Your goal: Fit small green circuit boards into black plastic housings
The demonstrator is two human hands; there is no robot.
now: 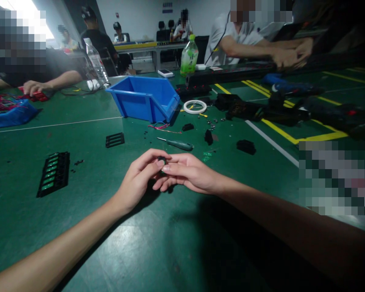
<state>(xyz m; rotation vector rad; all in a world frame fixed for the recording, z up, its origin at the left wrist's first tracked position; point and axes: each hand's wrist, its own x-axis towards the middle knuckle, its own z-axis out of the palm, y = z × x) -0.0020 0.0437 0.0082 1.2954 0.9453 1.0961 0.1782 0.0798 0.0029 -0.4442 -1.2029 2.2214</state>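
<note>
Both hands meet over the green mat, pinching one small dark part [161, 160] with a bit of green on it; its exact kind is hidden by the fingers. My left hand [142, 172] is closed on its left side, thumb and forefinger pressed to it. From the right, my right hand [190, 170] grips it with the thumb, its other fingers curled below. Just beyond lies a screwdriver [180, 144] with a dark green handle. Small green boards [207, 156] rest right of it. On the left are a black frame holding green boards [53, 173] and a slotted black frame [115, 140].
A blue bin [139, 101] stands ahead, near a white ring [195, 107], loose screws [212, 123] and black parts [246, 147]. Bottles [189, 56] stand farther back. A blue tray of wires [11, 111] sits at left. Co-workers' hands [292, 54] work across the table.
</note>
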